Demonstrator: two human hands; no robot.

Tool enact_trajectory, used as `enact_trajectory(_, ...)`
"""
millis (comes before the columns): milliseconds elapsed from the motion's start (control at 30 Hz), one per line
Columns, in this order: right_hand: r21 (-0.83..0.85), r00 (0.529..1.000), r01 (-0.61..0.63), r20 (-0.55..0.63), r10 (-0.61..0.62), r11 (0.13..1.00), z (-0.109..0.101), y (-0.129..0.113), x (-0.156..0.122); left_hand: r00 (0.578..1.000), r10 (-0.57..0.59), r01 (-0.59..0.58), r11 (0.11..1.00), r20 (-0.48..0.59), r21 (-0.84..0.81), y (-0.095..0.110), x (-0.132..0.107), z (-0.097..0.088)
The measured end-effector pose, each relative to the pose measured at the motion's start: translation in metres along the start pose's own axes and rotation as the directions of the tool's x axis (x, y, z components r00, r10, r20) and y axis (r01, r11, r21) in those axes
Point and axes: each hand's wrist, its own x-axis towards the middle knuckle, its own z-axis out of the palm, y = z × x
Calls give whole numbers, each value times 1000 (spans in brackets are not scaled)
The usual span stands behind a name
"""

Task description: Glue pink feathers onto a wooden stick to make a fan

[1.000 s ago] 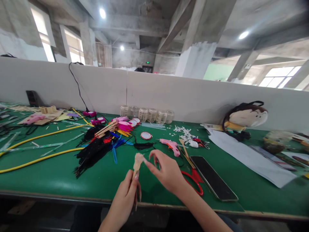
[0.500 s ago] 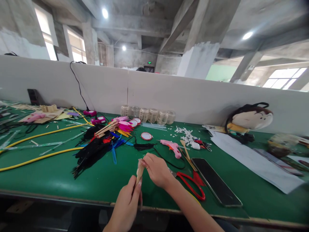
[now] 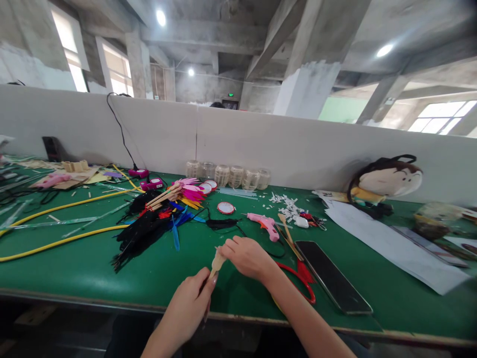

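Observation:
A flat, pale wooden stick [image 3: 216,263] with a wide, spoon-like end is held between my hands above the front of the table. My left hand [image 3: 191,301] is closed round its lower, narrow part. The fingers of my right hand [image 3: 244,256] pinch at its wide upper end and partly hide it; a whitish bit shows there. Just beyond my right hand lies a pink glue gun [image 3: 264,223]. Red-handled scissors [image 3: 307,288] lie partly under my right forearm, beside a dark smartphone [image 3: 331,276].
Left of centre lies a pile of coloured feathers [image 3: 147,238] with wooden sticks on it. Clear jars [image 3: 236,176] line the partition. White scraps [image 3: 286,206], a round red-rimmed lid [image 3: 225,208], white paper [image 3: 376,243], a plush toy [image 3: 387,181] and a yellow cable [image 3: 74,243] are also there.
My left hand has moved a little left and down along the stick, so more of the stick shows. My right hand has shifted slightly right, still pinching the upper end.

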Motion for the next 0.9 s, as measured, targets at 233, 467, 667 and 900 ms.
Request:
enact_trajectory(233, -13, 996, 17, -85, -18, 1000, 2, -2, 0, 998, 24, -13, 980, -53, 198, 1, -2, -11)
enact_trajectory(467, 233, 939, -170, -256, 229, 957, 2, 0, -2, 998, 22, -19, 998, -58, 57, 7, 3, -2)
enact_trajectory(667, 369, 887, -208, -320, 334, 906, 1, 8, -3, 999, 13, -14, 1000, -41, -26, 15, 7, 3)
enact_trajectory(900, 487, 859, -241, -296, 418, 839, -5, 11, -5, 1000, -9, 5, 982, -22, -188, 19, 10, 11)
